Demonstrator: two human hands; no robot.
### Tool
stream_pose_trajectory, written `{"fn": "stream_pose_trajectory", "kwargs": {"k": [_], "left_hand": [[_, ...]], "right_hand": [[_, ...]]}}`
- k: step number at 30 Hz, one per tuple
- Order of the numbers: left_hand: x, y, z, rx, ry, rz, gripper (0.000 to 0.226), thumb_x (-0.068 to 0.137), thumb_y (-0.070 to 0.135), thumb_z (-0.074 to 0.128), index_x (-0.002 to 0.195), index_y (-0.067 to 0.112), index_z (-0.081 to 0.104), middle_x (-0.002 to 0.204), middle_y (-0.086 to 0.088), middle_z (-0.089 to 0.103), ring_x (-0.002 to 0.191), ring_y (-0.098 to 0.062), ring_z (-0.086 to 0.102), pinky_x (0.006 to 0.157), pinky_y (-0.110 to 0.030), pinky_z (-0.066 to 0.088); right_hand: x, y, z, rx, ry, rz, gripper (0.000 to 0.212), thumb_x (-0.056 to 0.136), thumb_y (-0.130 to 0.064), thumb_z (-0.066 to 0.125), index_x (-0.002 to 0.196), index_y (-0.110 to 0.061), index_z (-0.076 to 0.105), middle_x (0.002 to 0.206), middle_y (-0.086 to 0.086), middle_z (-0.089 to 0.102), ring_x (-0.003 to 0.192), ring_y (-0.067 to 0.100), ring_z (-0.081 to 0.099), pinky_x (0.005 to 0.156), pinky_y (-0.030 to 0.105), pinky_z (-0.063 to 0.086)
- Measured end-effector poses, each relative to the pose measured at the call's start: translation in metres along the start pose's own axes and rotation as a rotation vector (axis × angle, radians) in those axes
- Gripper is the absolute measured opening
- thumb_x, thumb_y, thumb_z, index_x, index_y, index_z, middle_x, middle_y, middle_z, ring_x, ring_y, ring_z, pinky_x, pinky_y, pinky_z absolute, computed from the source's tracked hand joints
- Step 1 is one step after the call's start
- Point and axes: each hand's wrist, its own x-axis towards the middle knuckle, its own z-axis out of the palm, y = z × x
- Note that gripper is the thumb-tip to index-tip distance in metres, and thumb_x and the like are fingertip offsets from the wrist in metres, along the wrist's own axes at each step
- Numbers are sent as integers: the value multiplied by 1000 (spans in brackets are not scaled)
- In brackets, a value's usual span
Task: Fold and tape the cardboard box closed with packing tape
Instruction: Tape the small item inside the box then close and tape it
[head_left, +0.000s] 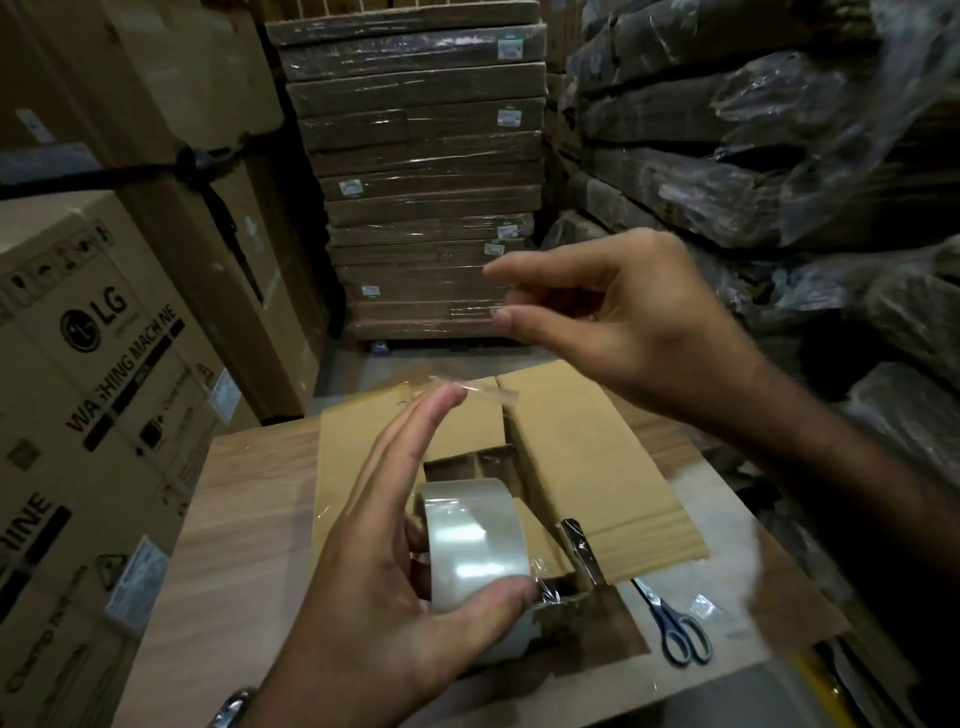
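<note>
A cardboard box (582, 467) lies on the wooden table (249, 519). Its top flaps are folded in, with a gap between them that shows the inside. Above that gap my left hand (374, 587) grips a roll of clear packing tape (472, 540), thumb on its outer face and fingers stretched up behind it. A small crumpled scrap of clear tape (483, 396) sticks out at my left fingertips. My right hand (634, 322) is raised above the box's far edge. Its index finger and thumb are a little apart, and a thin clear piece of tape seems to be held between them.
Black-handled scissors (675, 629) lie on the table right of the box. A washing machine carton (88, 405) stands to the left. A wrapped stack of flat cartons (426, 182) rises behind the table, and plastic-covered bundles (779, 156) fill the right side.
</note>
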Motion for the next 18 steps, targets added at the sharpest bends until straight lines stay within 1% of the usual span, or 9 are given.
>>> {"fn": "stream_pose_trajectory", "kwargs": {"k": [2, 4, 6, 8, 11, 13, 15, 16, 18], "left_hand": [[1, -2, 1, 9, -1, 7, 103, 57, 36, 87, 140, 57, 30, 135, -9, 55, 112, -46, 57, 88, -60, 52], [2, -6, 1, 16, 8, 4, 104, 56, 38, 87, 140, 57, 29, 141, -1, 51, 112, -42, 58, 81, -48, 58], [3, -8, 1, -16, 25, -13, 103, 55, 36, 87, 139, 58, 31, 137, -8, 53, 106, -37, 62, 72, -32, 59], [5, -9, 2, -44, 37, -16, 102, 55, 33, 86, 139, 57, 33, 141, -4, 50, 100, -33, 65, 67, -27, 58], [7, -10, 3, -82, 47, -9, 101, 55, 31, 85, 139, 56, 35, 146, 2, 46, 97, -30, 68, 64, -35, 61], [9, -9, 6, -104, 45, -10, 101, 54, 29, 86, 139, 53, 36, 146, 0, 46, 89, -26, 71, 62, -40, 61], [11, -8, 8, -80, 54, -20, 106, 53, 25, 92, 140, 49, 37, 143, -7, 49, 71, -17, 72, 55, -34, 61], [13, -8, 10, -64, 58, -24, 108, 52, 25, 94, 141, 47, 36, 142, -8, 50, 64, -17, 71, 51, -33, 59], [16, -9, 11, -37, 47, -13, 107, 52, 33, 88, 143, 48, 34, 147, 5, 45, 67, -41, 68, 48, -49, 57]], "right_hand": [[-4, 8, -7, 59, 25, 62, 33, 85, -26, 69, 117, -16, 67, 105, -7, 71, 94, -3, 66, 82, 15, 54], [-14, 20, -14, 79, 40, 110, 27, 86, -25, 67, 111, -17, 69, 99, -8, 72, 88, -2, 67, 77, 15, 55], [-31, 35, -17, 123, 36, 169, 19, 86, -23, 66, 104, -17, 72, 85, -6, 73, 76, 4, 68, 67, 16, 55], [-53, 56, -14, 159, 24, 260, 14, 84, -25, 66, 94, -18, 73, 76, -3, 73, 66, 10, 68, 61, 21, 55], [-96, 96, -1, 90, 83, 469, 10, 83, -28, 66, 77, -23, 73, 69, -7, 72, 58, 8, 66, 57, 26, 55], [-132, 127, 14, 27, 213, 627, 18, 86, -24, 67, 68, -21, 71, 62, -6, 70, 52, 8, 63, 57, 30, 55], [-172, 156, 34, 18, 387, 792, 25, 88, -22, 67, 64, -17, 68, 58, 0, 68, 51, 15, 61, 58, 38, 54], [-193, 171, 45, 14, 462, 876, 28, 89, -21, 66, 61, -15, 66, 56, 2, 66, 52, 18, 61, 58, 40, 53], [-231, 195, 68, -39, 484, 1038, 31, 90, -19, 64, 60, -16, 64, 54, 0, 64, 56, 23, 63, 61, 39, 52]]}}
